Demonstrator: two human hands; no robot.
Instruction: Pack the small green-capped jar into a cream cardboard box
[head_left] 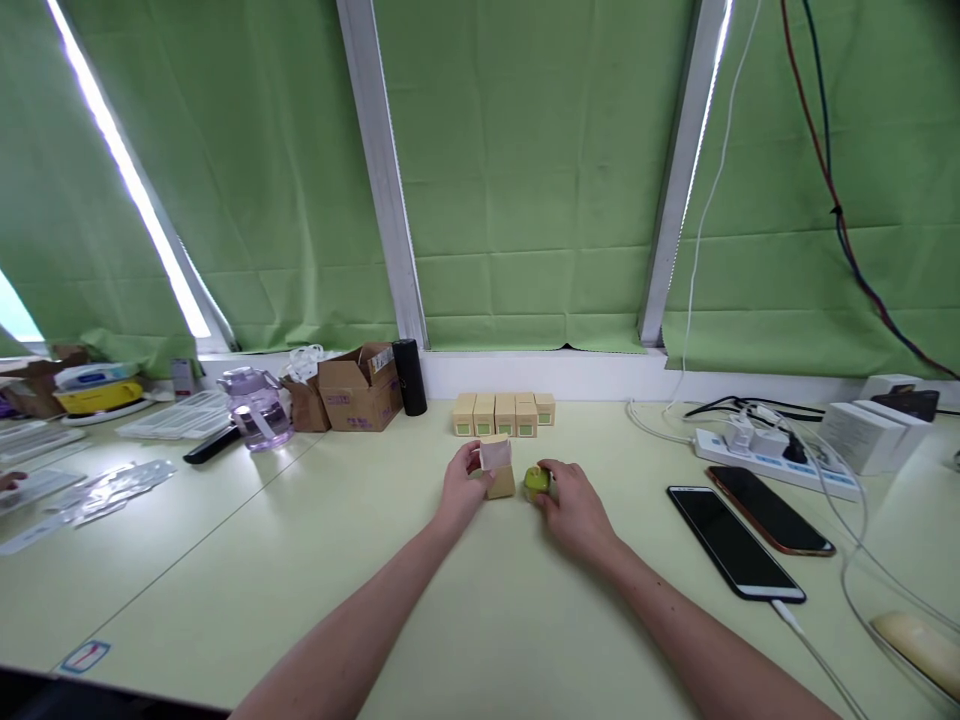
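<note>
My left hand [463,482] grips a small tan cardboard box [501,484] at its left side. The white inside of its raised flap [496,455] faces me. Just right of the box, my right hand [574,505] has its fingers closed round a small green round object [536,481], low over the table or resting on it; which of the two I cannot tell. Behind both hands stand several small tan boxes [505,412] in a group, with green-edged labels on their fronts.
Two phones [735,540] and a white power strip [776,464] with cables lie at the right. Along the left stand a purple jug [256,410], an open brown carton [361,388] and a black cylinder [409,377]. Clear plastic packets [120,490] lie far left, near another person's hand [11,480].
</note>
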